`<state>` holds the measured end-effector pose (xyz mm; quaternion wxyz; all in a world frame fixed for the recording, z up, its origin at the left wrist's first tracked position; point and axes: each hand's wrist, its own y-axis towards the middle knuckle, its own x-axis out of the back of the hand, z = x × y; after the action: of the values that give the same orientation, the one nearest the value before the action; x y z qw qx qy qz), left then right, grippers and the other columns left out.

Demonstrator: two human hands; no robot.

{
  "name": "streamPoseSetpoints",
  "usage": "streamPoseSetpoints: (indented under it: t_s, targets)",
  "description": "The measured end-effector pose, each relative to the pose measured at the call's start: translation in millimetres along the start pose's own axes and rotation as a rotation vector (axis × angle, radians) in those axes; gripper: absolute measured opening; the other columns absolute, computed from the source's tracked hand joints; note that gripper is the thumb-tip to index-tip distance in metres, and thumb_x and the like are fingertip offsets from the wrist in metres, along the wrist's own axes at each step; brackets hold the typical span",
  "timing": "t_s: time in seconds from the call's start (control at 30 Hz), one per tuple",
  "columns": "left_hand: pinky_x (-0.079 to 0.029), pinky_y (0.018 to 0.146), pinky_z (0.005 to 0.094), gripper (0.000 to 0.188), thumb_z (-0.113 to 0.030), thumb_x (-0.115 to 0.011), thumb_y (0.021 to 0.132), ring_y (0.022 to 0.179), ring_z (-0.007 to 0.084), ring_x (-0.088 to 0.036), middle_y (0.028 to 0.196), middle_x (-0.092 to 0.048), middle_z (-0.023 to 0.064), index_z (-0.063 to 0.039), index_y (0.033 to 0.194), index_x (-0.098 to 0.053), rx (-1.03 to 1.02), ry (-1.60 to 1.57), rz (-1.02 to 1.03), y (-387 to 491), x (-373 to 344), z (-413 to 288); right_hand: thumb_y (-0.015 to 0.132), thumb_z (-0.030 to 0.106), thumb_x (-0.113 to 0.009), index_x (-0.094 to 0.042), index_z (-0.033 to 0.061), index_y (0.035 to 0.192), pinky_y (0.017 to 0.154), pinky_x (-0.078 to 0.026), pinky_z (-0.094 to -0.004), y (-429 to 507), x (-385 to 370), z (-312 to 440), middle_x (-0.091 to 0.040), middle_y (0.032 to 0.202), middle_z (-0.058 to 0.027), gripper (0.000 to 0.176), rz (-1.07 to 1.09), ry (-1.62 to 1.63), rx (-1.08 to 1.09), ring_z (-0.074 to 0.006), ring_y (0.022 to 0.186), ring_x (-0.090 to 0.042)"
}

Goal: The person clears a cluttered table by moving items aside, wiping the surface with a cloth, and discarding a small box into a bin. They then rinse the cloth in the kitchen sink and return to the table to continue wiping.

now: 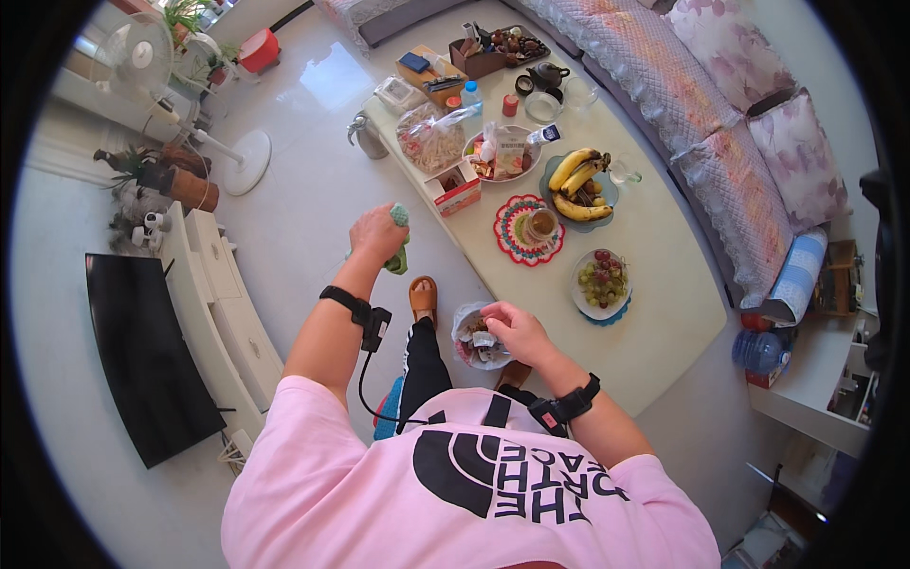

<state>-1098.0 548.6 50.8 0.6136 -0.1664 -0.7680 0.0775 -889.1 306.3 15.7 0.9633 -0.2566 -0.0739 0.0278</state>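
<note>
My left hand (379, 232) is out over the floor, left of the long coffee table. It grips a bunched green cloth (397, 263), which pokes out above and below the fist. My right hand (517, 330) hovers at the right rim of a small waste bin with a clear plastic liner (463, 351). The thumb and bent fingers stand apart, and I see nothing between them. Scraps and wrappers (483, 338) lie inside the bin, which stands on the floor close to the table's edge.
On the coffee table (640, 355) are a plate of grapes (603, 279), a glass cup (542, 223) on a crocheted mat, bananas (581, 206), a red-and-white box (455, 190) and a teapot (547, 74). A thermal jug (367, 136) and a fan (242, 162) stand on the floor.
</note>
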Motion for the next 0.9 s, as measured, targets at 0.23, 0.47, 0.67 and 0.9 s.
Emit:
streamPoseSetpoints:
  t_s: [0.23, 0.47, 0.67, 0.9]
  targets:
    - [-0.053, 0.079, 0.0447, 0.028, -0.034, -0.076, 0.079, 0.097, 0.0328, -0.066, 0.105, -0.068, 0.0074, -0.014, 0.096, -0.07, -0.372, 0.015, 0.051, 132, -27, -23, 0.09, 0.017, -0.06, -0.062, 0.0071, 0.116, 0.079, -0.054, -0.0413, 160, -25, 64, -0.064, 0.115, -0.0106, 0.028, -0.351, -0.312, 0.152, -0.0294, 0.088, -0.068]
    - [-0.055, 0.077, 0.0427, 0.024, -0.029, -0.073, 0.078, 0.091, 0.0323, -0.069, 0.094, -0.072, 0.0108, -0.013, 0.096, -0.072, -0.498, 0.167, 0.29, 189, -49, -28, 0.091, 0.015, -0.055, -0.056, 0.0109, 0.108, 0.075, -0.052, -0.0517, 268, -53, 85, -0.062, 0.109, -0.0125, 0.018, -0.49, -0.61, -0.041, -0.0381, 0.088, -0.066]
    - [-0.054, 0.077, 0.0441, 0.024, -0.029, -0.072, 0.076, 0.087, 0.0347, -0.069, 0.088, -0.072, 0.0127, -0.016, 0.096, -0.073, -0.444, 0.013, 0.294, 202, -43, -18, 0.091, 0.014, -0.053, -0.056, 0.011, 0.113, 0.071, -0.053, -0.0509, 273, -47, 76, -0.065, 0.101, -0.0124, 0.022, -0.577, -0.86, -0.111, -0.0361, 0.083, -0.068]
    - [-0.054, 0.076, 0.0462, 0.028, -0.03, -0.073, 0.076, 0.086, 0.0376, -0.067, 0.087, -0.071, 0.0156, -0.017, 0.101, -0.073, -0.38, -0.138, 0.413, 178, -39, -6, 0.086, 0.01, -0.055, -0.052, 0.0141, 0.133, 0.071, -0.054, -0.0504, 268, -31, 74, -0.069, 0.097, -0.0162, 0.047, -0.553, -0.981, -0.239, -0.0384, 0.08, -0.069]
